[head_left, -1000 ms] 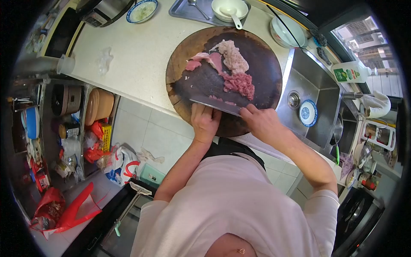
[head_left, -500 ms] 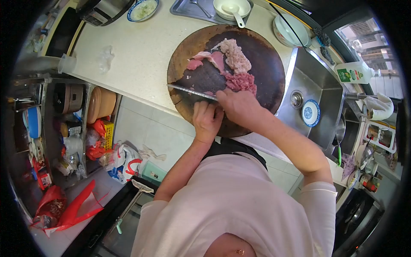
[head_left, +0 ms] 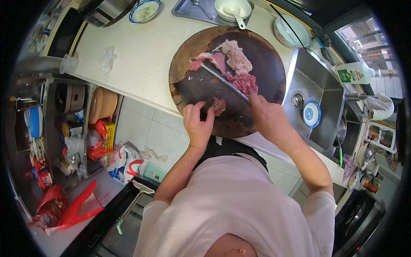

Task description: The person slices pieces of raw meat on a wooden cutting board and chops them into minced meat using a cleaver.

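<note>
A round wooden chopping board [head_left: 272, 64] lies on the counter with meat on it. My right hand [head_left: 266, 112] is closed round the handle of a kitchen knife [head_left: 224, 80], its blade seen nearly edge-on and slanting up to the left. Beyond the blade are raw meat slices [head_left: 217, 61], a pale heap of chopped meat [head_left: 236, 56] and a redder heap of chopped meat [head_left: 244, 83]. At the near left of the board, my left hand [head_left: 198, 126] has its fingers apart, the thumb close beside a small meat piece [head_left: 218, 106]. Whether they touch I cannot tell.
To the right is a steel sink [head_left: 309, 77] with a blue-and-white bowl [head_left: 311, 114] in it. Behind the board stand a metal tray [head_left: 182, 9] with a white pan [head_left: 227, 6], and a glass bowl [head_left: 291, 32]. A patterned dish [head_left: 144, 10] sits at the back left.
The knife has moved away from the left hand, up and right, toward the meat heaps. My left hand has drawn back left and its fingers have spread, showing a small meat piece.
</note>
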A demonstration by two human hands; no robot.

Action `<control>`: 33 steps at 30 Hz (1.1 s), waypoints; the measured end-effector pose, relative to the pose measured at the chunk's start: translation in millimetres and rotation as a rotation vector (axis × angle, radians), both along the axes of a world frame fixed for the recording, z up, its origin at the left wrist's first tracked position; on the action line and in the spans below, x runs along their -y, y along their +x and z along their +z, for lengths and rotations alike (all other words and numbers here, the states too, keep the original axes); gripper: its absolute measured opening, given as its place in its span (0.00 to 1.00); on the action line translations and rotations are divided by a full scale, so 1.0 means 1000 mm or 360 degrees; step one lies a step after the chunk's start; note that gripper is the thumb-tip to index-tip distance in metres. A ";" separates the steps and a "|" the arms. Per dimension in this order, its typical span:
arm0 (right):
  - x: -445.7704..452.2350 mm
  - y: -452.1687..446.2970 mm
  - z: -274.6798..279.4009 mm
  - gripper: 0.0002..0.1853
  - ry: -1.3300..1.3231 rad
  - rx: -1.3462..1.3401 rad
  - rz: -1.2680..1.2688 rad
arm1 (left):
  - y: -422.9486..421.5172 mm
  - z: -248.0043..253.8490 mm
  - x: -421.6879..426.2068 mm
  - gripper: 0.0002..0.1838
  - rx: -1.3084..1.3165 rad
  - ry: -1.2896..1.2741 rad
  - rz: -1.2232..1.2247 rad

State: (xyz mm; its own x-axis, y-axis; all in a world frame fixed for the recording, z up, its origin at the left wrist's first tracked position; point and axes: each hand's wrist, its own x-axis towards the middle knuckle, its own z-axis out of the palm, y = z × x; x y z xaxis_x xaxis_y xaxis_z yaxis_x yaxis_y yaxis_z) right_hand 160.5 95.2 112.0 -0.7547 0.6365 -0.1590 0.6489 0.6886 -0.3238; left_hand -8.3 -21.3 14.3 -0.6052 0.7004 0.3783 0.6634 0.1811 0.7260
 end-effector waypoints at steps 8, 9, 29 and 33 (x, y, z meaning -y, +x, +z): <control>0.002 0.004 0.011 0.14 -0.0002 0.0020 0.0116 | 0.006 -0.006 0.003 0.09 -0.0196 0.0019 -0.0056; 0.006 0.006 0.004 0.14 -0.0016 0.0000 0.0114 | 0.005 -0.006 0.003 0.09 -0.0193 0.0006 -0.0047; 0.028 0.029 0.001 0.13 -0.0103 0.0070 0.0288 | 0.014 -0.001 -0.018 0.15 -0.0231 0.0055 -0.0209; 0.019 0.033 -0.003 0.13 -0.0018 0.0093 0.0384 | 0.012 -0.001 -0.019 0.14 -0.0209 0.0075 -0.0238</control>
State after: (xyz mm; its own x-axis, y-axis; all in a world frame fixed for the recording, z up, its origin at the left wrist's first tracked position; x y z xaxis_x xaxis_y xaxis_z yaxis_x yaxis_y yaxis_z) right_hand 193.8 75.7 109.2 -0.8740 0.4368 -0.2127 0.4838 0.8225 -0.2990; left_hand 4.0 -2.2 13.8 -0.4389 0.7586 0.4816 0.7700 0.0414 0.6367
